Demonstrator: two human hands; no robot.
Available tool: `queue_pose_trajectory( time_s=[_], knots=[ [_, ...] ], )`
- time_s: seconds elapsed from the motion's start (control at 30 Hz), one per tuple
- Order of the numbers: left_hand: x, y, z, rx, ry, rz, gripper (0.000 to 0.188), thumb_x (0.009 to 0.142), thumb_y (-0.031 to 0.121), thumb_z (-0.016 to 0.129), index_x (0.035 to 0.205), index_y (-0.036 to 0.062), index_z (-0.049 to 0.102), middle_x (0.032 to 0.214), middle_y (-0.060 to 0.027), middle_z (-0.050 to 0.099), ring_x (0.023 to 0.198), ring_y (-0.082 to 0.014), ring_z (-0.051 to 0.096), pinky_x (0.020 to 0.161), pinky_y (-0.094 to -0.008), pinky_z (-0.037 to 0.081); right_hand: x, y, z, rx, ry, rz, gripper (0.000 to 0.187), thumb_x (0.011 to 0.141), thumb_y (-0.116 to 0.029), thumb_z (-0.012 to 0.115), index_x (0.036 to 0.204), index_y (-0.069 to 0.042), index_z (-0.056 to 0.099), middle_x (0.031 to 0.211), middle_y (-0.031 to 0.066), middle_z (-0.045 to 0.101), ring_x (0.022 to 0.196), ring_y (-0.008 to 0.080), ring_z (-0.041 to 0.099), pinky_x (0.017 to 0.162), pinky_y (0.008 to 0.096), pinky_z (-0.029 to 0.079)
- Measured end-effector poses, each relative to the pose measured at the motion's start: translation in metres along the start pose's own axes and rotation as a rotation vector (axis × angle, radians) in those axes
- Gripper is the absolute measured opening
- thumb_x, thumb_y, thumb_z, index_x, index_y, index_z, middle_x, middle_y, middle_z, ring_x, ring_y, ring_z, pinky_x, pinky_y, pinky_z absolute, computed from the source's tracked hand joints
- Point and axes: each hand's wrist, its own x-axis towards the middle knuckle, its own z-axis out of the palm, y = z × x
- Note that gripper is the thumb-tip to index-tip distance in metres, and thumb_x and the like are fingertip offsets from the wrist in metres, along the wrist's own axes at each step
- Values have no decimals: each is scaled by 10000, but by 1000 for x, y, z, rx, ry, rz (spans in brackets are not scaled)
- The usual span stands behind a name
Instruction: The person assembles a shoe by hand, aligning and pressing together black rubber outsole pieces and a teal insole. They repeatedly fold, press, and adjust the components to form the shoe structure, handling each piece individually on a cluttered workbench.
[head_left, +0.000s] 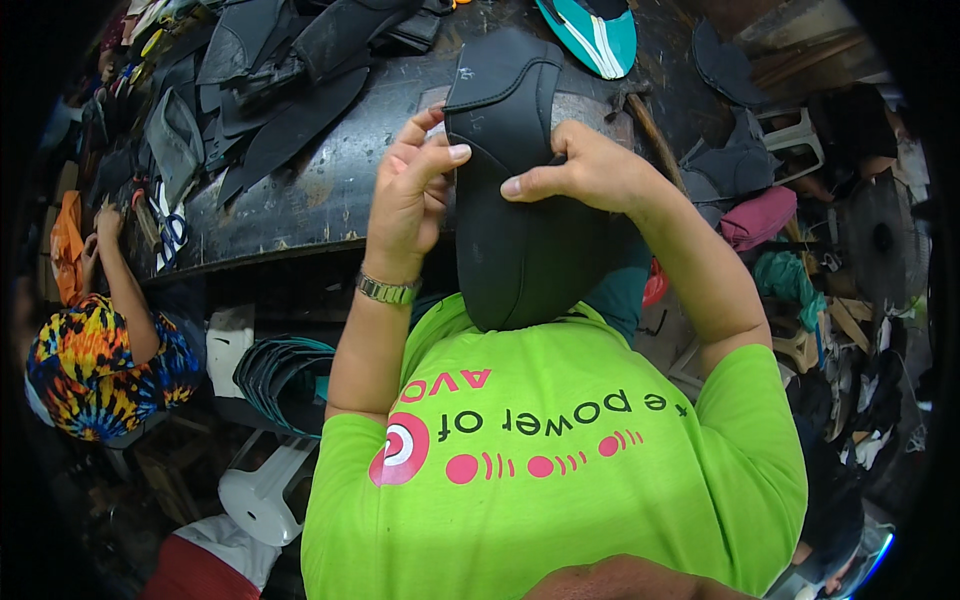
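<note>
A black stitched shoe upper (515, 215) stands lengthwise in front of my chest, its lower end against my shirt and its far end over the table edge. A curved, seamed panel crosses its upper part. My right hand (590, 172) grips its right side, thumb pressed on the front and fingers hidden behind. At the left edge, my left hand (415, 185) pinches the upper with thumb and forefinger, the other fingers curled. A metal-band watch (388, 290) is on my left wrist.
The dark worktable (290, 215) carries a pile of black cut pieces (285, 110), a teal piece with white stripes (597, 35), a hammer (655, 135) and blue-handled scissors (172, 235). A person in a colourful shirt (105, 360) works at left. A white stool (265, 490) stands below.
</note>
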Motion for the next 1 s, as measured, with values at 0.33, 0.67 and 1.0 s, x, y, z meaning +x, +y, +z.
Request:
queue_pose_trajectory(
  time_s=[0.33, 0.67, 1.0],
  knots=[
    [66, -22, -43, 885, 42, 196, 198, 801, 150, 766, 918, 2, 708, 780, -49, 723, 724, -91, 664, 667, -247, 505, 55, 25, -9, -423, 85, 115, 513, 769, -457, 800, 1026, -18, 740, 989, 198, 716, 903, 361, 690, 793, 434, 537],
    [77, -35, -55, 1264, 103, 387, 202, 757, 196, 767, 889, 64, 688, 766, -43, 699, 699, -198, 667, 674, -340, 516, -10, 163, -22, -905, 751, 296, 510, 868, -182, 624, 1370, -150, 539, 1076, 172, 657, 990, 370, 660, 819, 486, 523],
    [84, -25, -59, 1260, 34, 144, 235, 762, 229, 786, 891, 56, 695, 743, -39, 697, 675, -172, 653, 657, -329, 503, -37, 72, -9, 191, 795, -238, 477, 972, -152, 606, 1438, -207, 523, 1019, 192, 714, 850, 309, 711, 725, 433, 522]
  ],
)
